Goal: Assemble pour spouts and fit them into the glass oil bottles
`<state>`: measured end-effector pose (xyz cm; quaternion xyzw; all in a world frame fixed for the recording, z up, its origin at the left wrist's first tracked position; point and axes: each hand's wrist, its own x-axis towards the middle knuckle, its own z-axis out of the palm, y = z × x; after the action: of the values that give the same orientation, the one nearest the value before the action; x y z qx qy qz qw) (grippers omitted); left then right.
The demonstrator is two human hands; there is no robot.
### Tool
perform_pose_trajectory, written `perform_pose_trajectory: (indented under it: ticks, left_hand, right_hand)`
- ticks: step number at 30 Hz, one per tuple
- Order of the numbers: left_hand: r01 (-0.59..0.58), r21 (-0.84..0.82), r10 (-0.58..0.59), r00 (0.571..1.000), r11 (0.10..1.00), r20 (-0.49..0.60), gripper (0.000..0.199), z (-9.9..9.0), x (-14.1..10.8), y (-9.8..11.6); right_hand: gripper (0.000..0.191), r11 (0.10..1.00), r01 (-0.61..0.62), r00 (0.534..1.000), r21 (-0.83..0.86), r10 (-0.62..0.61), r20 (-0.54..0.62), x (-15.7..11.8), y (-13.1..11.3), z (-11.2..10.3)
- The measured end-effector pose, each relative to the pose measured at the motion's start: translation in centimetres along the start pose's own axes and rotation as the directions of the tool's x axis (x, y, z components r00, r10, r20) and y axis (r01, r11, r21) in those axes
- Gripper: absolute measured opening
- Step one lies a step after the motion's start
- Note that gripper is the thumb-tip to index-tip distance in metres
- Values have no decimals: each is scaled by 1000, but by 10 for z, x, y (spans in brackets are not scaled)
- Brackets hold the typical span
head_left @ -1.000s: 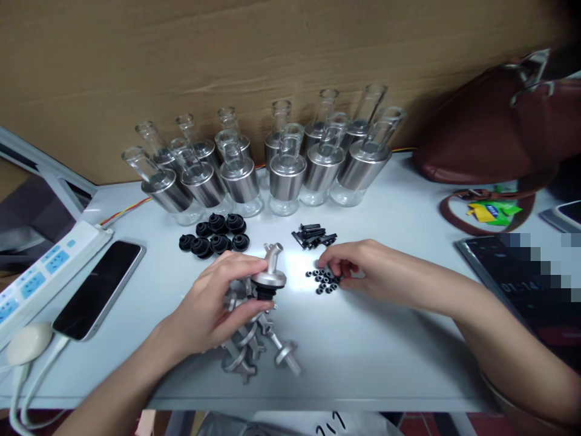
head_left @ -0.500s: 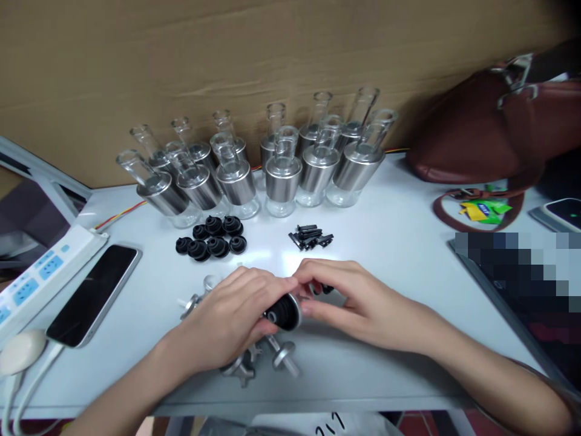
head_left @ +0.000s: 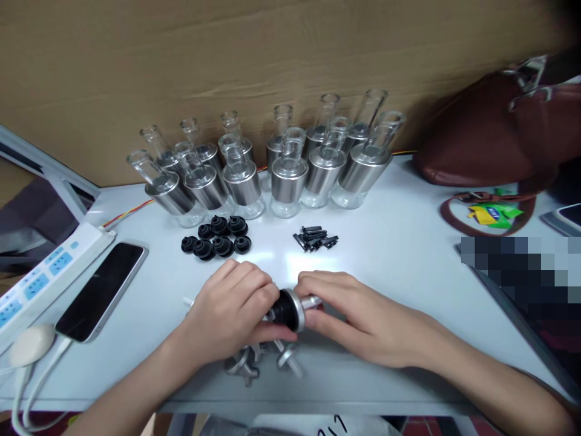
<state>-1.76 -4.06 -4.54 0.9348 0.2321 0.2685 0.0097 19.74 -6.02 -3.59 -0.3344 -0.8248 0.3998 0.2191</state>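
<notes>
A metal bottle pourer with a wide round collar is held just above the table, between my hands. Its black ribbed stopper faces left, and my left hand is closed around that end. On the other side, the fingers of my right hand pinch the narrow metal spout. More metal pourer parts lie on the table below and behind my left hand, partly covered by it. Beyond it sits a group of loose black ribbed stoppers. Small black strips are piled farther right.
Two rows of glass bottles with steel sleeves stand along the cardboard wall. To the left lie a phone and a power strip. A brown bag and a blurred-out dark device are on the right.
The pourer has turned so its collar and spout now point right. My right fingers have settled on the spout, and my left fingers have shifted around the stopper end. The view has moved slightly.
</notes>
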Motion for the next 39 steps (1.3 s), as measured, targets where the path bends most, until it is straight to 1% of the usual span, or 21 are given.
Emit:
perform_pose_trajectory:
  ticks: [3,5,8,10,11,12,14,15,16,17,18,20,23,27,29,31,33,35,37,38,39]
  left_hand:
    - [-65,2,65,997,998,48,43,0,1,1]
    - [-123,4,122,990,992,70,44,0,1,2]
    - [-147,-29,147,989,989,17,45,-3,1,6]
    - [-139,-42,137,990,989,-41,40,-6,2,8]
    - [-131,-37,128,990,991,-66,39,-8,2,9]
    - [-123,-31,120,989,992,-85,38,-9,2,10]
    - [-118,-41,114,988,992,-101,38,-10,1,11]
    - [-125,-58,119,988,990,-101,38,-11,1,11]
    - [-133,-78,125,987,988,-100,39,-10,1,11]
    - [-138,-100,128,986,985,-104,40,-10,0,11]
    - [-138,-124,124,985,983,-116,41,-9,0,11]
    - [-131,-181,106,984,975,-145,46,-7,0,12]
    - [-119,-272,72,982,955,-176,47,-1,1,14]
    - [-93,-338,40,986,937,-161,43,4,2,18]
    - [-91,-353,40,988,931,-149,44,4,2,19]
    - [-88,-349,41,989,933,-141,44,3,1,20]
    - [-88,-342,42,990,936,-138,44,2,0,20]
    - [-91,-354,42,989,931,-142,44,2,-1,20]
    - [-93,-376,43,989,922,-141,43,2,-1,18]
    - [-93,-386,42,989,918,-140,43,2,-1,17]
    - [-93,-392,40,989,915,-140,43,3,-1,16]
  right_hand:
    - [20,1000,-27,998,6,27,49,-2,-4,-1]
    - [19,998,-49,993,47,44,107,-3,-8,-2]
    - [23,963,-132,971,236,77,227,-3,-15,-5]
    - [28,889,-208,953,408,91,289,-2,-18,-5]
    - [31,823,-260,942,505,101,320,-2,-18,-3]
    - [35,724,-325,924,608,107,367,-2,-18,0]
    - [41,436,-474,868,765,81,490,-1,-16,9]
    - [44,284,-530,840,799,50,540,-1,-15,13]
    - [47,159,-563,823,811,22,567,-1,-16,17]
    - [49,70,-580,814,812,7,581,0,-17,20]
    - [50,19,-583,812,812,14,583,0,-19,21]
    - [51,-14,-586,807,810,83,585,-1,-24,22]
    - [53,-1,-607,778,795,203,594,-5,-33,19]
    - [53,41,-628,739,777,347,578,-14,-38,19]
    - [53,100,-615,750,783,380,541,-17,-39,21]
    - [50,187,-590,781,786,380,496,-20,-41,22]
    - [44,309,-576,803,756,387,454,-21,-45,21]
    - [38,494,-553,828,671,416,376,-22,-51,19]
    - [35,721,-475,879,504,419,230,-22,-55,19]
    - [33,821,-426,904,381,400,150,-23,-56,19]
    - [31,896,-372,928,244,363,83,-23,-55,20]
